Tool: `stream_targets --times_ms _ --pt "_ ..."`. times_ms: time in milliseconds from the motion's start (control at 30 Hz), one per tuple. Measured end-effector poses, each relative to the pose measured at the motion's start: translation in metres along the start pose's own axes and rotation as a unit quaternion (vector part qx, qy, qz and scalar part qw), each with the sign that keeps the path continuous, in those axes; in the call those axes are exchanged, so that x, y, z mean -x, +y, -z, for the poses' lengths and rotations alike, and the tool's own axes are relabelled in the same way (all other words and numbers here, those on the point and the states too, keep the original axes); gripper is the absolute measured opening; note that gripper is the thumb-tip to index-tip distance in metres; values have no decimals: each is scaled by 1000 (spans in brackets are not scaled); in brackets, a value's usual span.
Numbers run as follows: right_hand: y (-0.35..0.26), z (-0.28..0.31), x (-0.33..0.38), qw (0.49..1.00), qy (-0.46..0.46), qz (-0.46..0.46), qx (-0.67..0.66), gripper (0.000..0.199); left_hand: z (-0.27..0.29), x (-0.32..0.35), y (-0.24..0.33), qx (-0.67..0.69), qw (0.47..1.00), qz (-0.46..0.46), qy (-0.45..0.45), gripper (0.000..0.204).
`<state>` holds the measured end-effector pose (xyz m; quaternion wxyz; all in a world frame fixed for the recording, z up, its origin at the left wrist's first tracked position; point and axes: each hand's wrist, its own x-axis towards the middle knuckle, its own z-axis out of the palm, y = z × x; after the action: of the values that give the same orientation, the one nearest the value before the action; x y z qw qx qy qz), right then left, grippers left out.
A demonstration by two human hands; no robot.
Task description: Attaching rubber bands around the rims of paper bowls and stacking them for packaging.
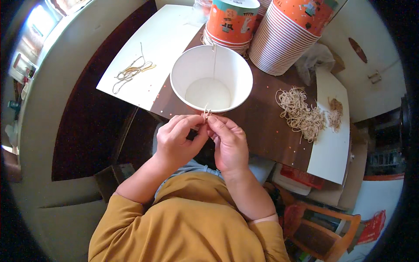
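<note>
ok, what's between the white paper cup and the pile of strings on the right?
Head view: only bare brown board lies between the white paper cup and the pile of strings; nothing sits in that gap.

Support: brown board [266, 126] with white margins, speckled with small dots. On it: open white paper cup [211, 78] at centre, two stacks of orange printed cups [279, 35] at far edge, tan string pile [301, 114] right, smaller tuft [335, 112] beside it, loose strands [131, 72] on left white margin.
</note>
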<state>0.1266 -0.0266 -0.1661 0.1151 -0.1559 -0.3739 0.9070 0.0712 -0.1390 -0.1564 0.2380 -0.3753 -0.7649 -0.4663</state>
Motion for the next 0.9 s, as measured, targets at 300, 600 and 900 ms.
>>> stream_targets --times_ms 300,600,900 --pt "-2 0 -2 998 20 14 50 14 12 -15 3 -87 987 -105 -90 21" --pt "-19 23 -16 988 -39 -151 12 18 21 -13 0 68 995 65 -40 13" --pt "-44 20 -21 895 -68 38 440 21 25 -18 3 158 964 172 -125 6"
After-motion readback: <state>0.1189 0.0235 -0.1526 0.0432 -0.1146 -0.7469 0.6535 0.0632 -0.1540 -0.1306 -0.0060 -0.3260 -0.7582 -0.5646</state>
